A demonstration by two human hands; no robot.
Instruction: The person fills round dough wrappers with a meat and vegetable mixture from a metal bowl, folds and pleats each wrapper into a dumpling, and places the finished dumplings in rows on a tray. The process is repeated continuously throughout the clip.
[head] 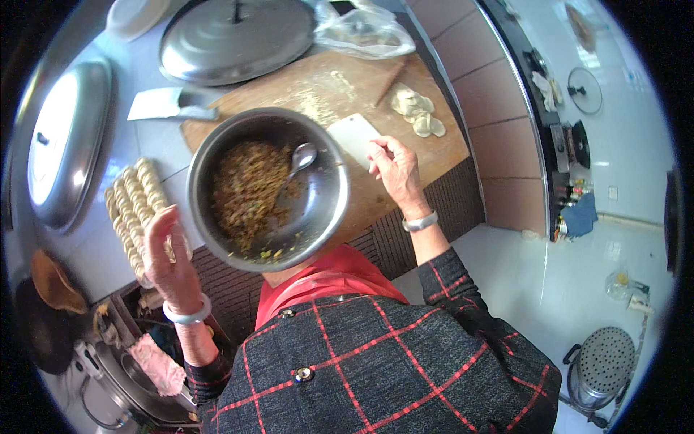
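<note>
A steel bowl (pixel 340 217) of chopped filling (pixel 249 187) stands before me, overlapping the near edge of a wooden board (pixel 368 206). A metal spoon (pixel 303 156) rests inside it, its handle partly in the filling. My left hand (pixel 171 266) is left of the bowl, over the near end of several rows of formed dumplings (pixel 135 200). Its thumb and fingers are apart, with no held thing visible. To the right of the bowl, my right hand (pixel 397 171) has its fingertips bunched at the corner of a flat white piece (pixel 353 135); whether they grip it is unclear.
Stacked dough wrappers (pixel 416 108) and a rolling pin (pixel 391 81) lie on the board's right side, near scattered flour (pixel 320 106). Beyond are a cleaver (pixel 157 104), two large metal lids (pixel 238 43) (pixel 70 146) and a plastic bag (pixel 363 32). A steamer pot (pixel 604 363) stands on the floor.
</note>
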